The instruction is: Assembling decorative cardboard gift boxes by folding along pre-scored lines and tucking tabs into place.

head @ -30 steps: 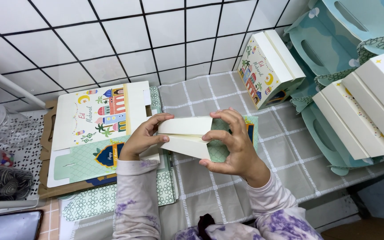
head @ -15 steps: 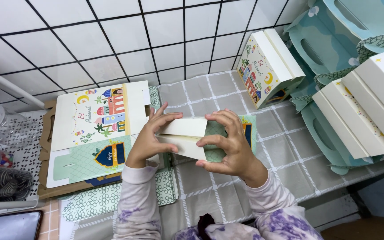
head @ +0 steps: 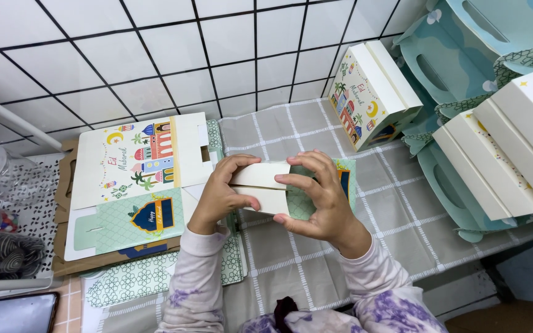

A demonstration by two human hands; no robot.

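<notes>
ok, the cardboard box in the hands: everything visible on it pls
The half-folded cardboard box is cream on its two folded flaps and teal-green patterned on the panel behind, with a dark blue and yellow printed motif at its right edge. It looks like thin printed card. It is held over the grey checked tablecloth, flaps overlapping. The left hand grips its left end and the right hand curls over its right side, fingers pressing the flaps.

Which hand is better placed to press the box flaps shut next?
Probably the left hand: its thumb and fingers already lie on the two cream flaps, while the right hand wraps the box body, steadying it.
</notes>
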